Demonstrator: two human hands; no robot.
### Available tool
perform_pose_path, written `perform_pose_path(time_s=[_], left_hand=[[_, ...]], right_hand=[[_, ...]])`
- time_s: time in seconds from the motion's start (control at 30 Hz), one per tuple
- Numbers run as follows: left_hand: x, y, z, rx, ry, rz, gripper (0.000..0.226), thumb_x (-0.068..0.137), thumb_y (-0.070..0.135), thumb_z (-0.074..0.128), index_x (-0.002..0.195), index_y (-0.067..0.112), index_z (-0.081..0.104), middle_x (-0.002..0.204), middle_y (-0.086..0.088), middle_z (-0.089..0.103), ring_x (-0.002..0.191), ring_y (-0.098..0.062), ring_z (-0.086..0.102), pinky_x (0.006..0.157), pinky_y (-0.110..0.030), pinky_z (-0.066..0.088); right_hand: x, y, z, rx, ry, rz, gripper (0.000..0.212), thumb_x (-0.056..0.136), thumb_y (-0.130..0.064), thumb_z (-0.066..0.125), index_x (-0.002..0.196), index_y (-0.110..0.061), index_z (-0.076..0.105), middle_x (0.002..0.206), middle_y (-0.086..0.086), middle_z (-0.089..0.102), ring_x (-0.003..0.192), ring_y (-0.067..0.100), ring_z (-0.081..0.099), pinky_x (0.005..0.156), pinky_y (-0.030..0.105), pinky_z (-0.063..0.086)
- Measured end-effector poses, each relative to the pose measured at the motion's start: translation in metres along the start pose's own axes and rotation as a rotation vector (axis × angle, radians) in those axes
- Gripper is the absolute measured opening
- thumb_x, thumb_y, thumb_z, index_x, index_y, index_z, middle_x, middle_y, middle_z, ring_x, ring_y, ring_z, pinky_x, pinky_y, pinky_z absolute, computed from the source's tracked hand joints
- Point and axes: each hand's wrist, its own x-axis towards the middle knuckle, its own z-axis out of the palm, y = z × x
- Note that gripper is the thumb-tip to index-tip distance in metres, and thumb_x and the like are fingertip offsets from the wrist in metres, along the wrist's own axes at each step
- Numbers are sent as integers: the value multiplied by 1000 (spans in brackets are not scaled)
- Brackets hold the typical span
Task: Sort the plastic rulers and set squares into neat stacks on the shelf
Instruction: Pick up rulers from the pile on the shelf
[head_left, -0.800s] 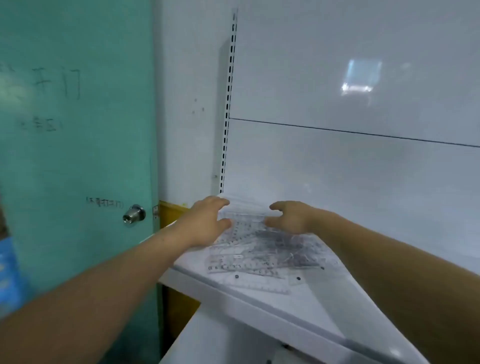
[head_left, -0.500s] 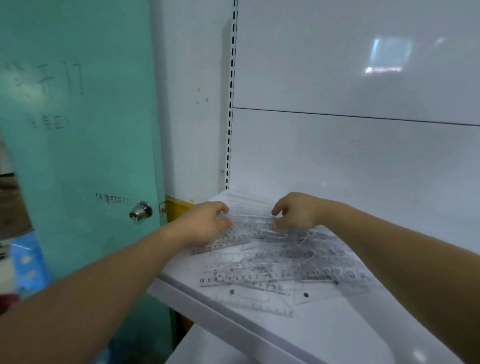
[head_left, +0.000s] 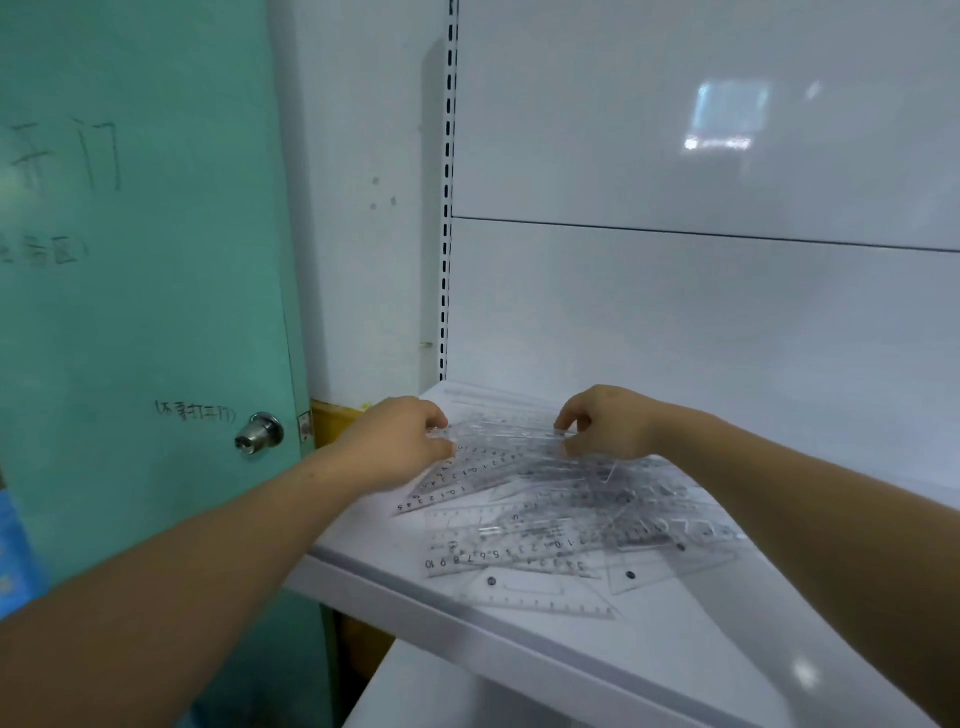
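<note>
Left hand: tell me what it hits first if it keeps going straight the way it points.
The left hand grips the rulers; beyond them, likely the shelf's white back panel, though depth is unclear.

One wide-angle view from the person's head, facing forward and down, close above the shelf (head_left: 675, 649); door (head_left: 145, 322) at nine o'clock.

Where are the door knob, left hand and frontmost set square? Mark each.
door knob (head_left: 258, 433): head view, metal front.
left hand (head_left: 400, 441): head view, back of the hand.
frontmost set square (head_left: 540, 603): head view, scaled lower edge.
</note>
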Motion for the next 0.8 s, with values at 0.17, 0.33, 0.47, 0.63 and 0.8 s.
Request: perform_pose_path(time_s=[0.17,0.33,0.47,0.63,0.8], left_hand=[[-1,12,1,33,-75,142,56,89,51,54,138,27,43,144,5,42,127,-17,44,100,-30,36],[9,16,10,72,-14,187,37,94,34,49,131,25,50,127,5,57,110,-14,54,91,-26,40],[17,22,7,147,-67,225,31,91,41,53,116,24,61,120,2,58,107,-16,52,92,-31,43],[24,27,8,170,-88,282,27,90,33,59,113,19,58,117,0,59,101,-16,53,86,-27,42],[23,29,0,136,-47,319,39,95,31,51,132,20,48,128,1,48,112,-17,51,97,-29,41]], right_hand=[[-7,-1,4,24,19,35,37,87,-45,61,116,-22,62,86,-12,52,84,12,51,75,24,38],[-23,4,-4,-45,14,56,33,95,-38,52,120,-20,64,114,-2,63,101,16,55,86,25,39],[-32,13,-4,-203,73,108,32,100,-36,38,122,-21,57,121,4,61,106,24,55,89,31,43],[-41,24,3,-213,62,126,40,102,-41,23,116,-16,50,102,7,57,93,25,52,83,34,42],[-53,25,1,-161,108,125,43,102,-37,25,126,-11,51,118,10,53,110,26,48,94,35,39]])
